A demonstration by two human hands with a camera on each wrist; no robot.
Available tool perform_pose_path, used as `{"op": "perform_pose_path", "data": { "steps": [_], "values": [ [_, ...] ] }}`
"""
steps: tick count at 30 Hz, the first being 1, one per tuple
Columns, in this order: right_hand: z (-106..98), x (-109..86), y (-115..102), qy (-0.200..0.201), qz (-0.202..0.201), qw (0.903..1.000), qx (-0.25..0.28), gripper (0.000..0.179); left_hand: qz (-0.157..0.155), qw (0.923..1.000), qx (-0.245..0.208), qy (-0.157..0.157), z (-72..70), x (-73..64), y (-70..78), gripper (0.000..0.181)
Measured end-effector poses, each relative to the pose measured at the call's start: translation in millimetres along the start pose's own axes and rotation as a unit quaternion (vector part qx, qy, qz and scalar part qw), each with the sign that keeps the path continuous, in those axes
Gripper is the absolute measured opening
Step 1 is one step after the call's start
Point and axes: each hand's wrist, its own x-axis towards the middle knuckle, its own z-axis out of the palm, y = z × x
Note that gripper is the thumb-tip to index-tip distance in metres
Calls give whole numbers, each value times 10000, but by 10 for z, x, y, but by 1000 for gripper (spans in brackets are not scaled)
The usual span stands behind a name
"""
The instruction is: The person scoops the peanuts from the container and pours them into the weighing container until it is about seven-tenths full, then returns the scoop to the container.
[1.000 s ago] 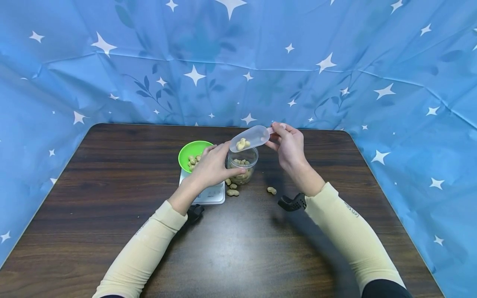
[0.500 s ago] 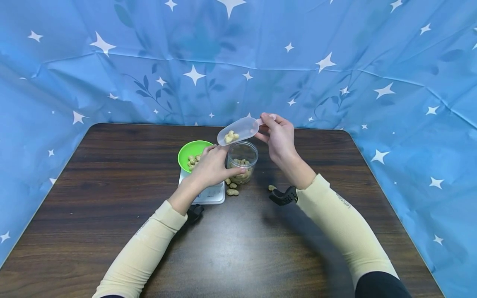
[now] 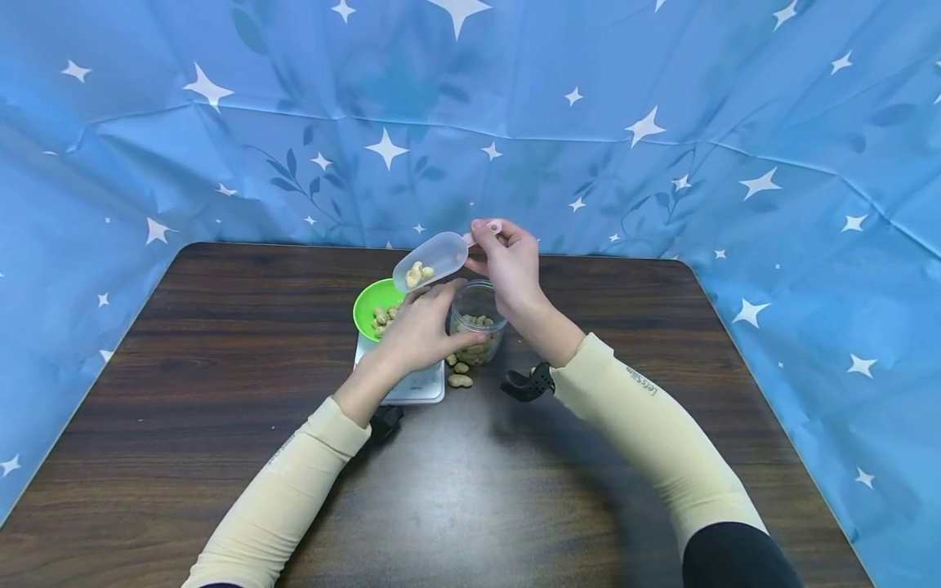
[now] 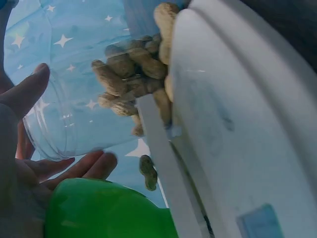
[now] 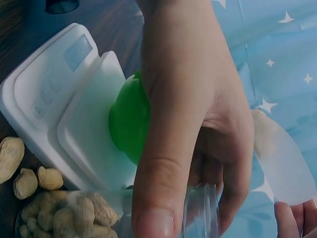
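Observation:
My left hand (image 3: pixel 419 327) grips the clear jar (image 4: pixel 79 124) near its mouth, thumb on one side and fingers on the other, as the left wrist view shows. Unshelled peanuts fill the jar's lower part. With the fingertips of my right hand (image 3: pixel 512 269) I pinch the handle of a translucent scoop (image 3: pixel 444 251), raised above my left hand. Several peanuts (image 3: pixel 417 275) lie at the scoop's lip, which tilts down to the left and overlaps the edge of the green bowl (image 3: pixel 362 309). More peanuts sit in the bowl, partly hidden by my left hand.
A white kitchen scale (image 5: pixel 91 119) stands under the green bowl. Loose peanuts (image 3: pixel 460 381) lie on the dark wooden table (image 3: pixel 220 367) beside the scale and jar. A blue star-patterned curtain (image 3: pixel 515 122) hangs behind the table.
My right hand has carried the scoop leftward, from over the jar's mouth to the edge of the green bowl, with the peanuts still in it. My left hand stays at the jar.

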Motion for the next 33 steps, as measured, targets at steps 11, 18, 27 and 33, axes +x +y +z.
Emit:
{"op": "perform_pose_path", "data": {
  "steps": [11, 18, 27, 33],
  "values": [
    [-1, 49, 104, 134, 340, 9992, 178, 15, 1618, 9670, 253, 1953, -54, -289, -58, 40],
    [18, 86, 155, 257, 376, 9989, 138, 14, 868, 9579, 91, 2735, -302, -456, -349, 52],
    [46, 22, 200, -303, -430, 9948, -867, 16, -1661, 9860, -171, 29, -438, -499, -522, 130],
    [-23, -13, 123, -715, -1367, 9756, -1564, 19, -1739, 9843, -270, -134, -424, -511, -529, 130]
  ]
}}
